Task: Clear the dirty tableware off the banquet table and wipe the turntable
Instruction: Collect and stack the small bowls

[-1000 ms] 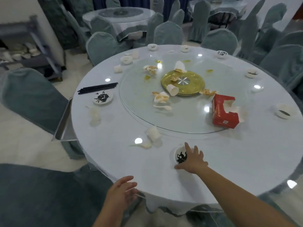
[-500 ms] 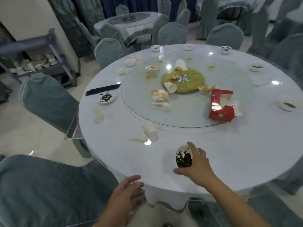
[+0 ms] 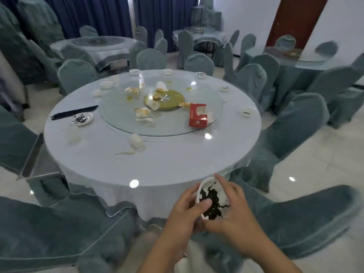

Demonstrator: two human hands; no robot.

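At the left, our metal tray (image 3: 37,164) sits beside the round white worktop (image 3: 157,166), and the black chopsticks (image 3: 73,112) and a small stained white saucer (image 3: 81,118) wait there. On the glass turntable (image 3: 167,125) we see crumpled napkins, scraps and a red cardboard box (image 3: 197,118); it looks not wiped. Our left hand (image 3: 185,211) and right hand (image 3: 234,215) together grasp a small white bowl with dark leaves (image 3: 212,198), held off the worktop edge. We judge most clearing remains.
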